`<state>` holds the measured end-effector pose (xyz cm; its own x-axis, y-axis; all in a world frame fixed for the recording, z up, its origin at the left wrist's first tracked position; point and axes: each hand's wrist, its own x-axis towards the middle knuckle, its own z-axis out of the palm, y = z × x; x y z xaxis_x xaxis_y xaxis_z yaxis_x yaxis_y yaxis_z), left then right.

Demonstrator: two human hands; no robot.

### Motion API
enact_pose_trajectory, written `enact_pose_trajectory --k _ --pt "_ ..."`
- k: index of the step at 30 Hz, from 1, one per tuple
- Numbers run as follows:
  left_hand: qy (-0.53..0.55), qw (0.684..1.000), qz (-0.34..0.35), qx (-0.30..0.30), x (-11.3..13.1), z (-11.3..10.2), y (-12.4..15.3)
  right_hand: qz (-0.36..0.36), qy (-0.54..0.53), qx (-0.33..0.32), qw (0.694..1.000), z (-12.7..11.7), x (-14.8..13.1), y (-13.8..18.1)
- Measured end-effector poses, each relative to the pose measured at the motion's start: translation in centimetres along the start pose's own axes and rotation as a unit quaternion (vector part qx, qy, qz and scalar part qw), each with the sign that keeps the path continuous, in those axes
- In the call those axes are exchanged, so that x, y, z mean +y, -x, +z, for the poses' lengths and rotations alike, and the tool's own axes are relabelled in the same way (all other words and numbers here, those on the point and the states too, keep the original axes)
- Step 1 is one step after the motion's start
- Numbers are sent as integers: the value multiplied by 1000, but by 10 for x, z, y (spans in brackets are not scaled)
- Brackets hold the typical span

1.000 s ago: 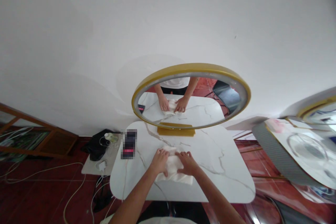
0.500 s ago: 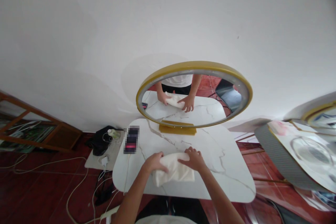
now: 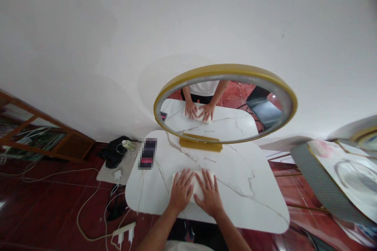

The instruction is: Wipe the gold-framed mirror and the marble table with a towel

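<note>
A folded white cloth (image 3: 196,188) lies on the white marble table (image 3: 250,196), near its front edge. My left hand (image 3: 181,191) lies flat on the cloth's left half, fingers stretched out and apart. My right hand (image 3: 208,193) presses flat on its right half, fingers spread too. The hands sit side by side and cover most of the cloth. A round gold-framed mirror (image 3: 225,104) stands at the table's back and reflects both hands on the cloth.
A blurred dark phone (image 3: 147,153) lies at the table's left back corner. Left of the table a low board holds a black bag (image 3: 113,156) and chargers, with cables and a power strip (image 3: 123,234) on the red floor. Another mirror (image 3: 338,176) leans at the right.
The cloth was folded over between both hands, then laid down. My hands went from gripping its ends to pressing flat on top of it.
</note>
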<state>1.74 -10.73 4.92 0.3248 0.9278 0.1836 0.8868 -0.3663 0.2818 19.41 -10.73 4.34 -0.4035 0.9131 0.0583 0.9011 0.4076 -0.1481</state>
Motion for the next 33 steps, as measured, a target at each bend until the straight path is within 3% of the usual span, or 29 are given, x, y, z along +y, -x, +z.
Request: enact_pose_trajectory --k 7,17,25,33 --pt "-7 1000 27 0 -5 5 -12 27 0 8 1000 18 5 4" --pt "40 999 29 16 -23 31 -61 92 -1 15 996 21 26 -35" --pt "47 999 15 3 -28 31 -103 101 4 15 995 25 49 -65" --pt "52 999 3 5 -30 30 -120 95 2 13 995 24 60 -81"
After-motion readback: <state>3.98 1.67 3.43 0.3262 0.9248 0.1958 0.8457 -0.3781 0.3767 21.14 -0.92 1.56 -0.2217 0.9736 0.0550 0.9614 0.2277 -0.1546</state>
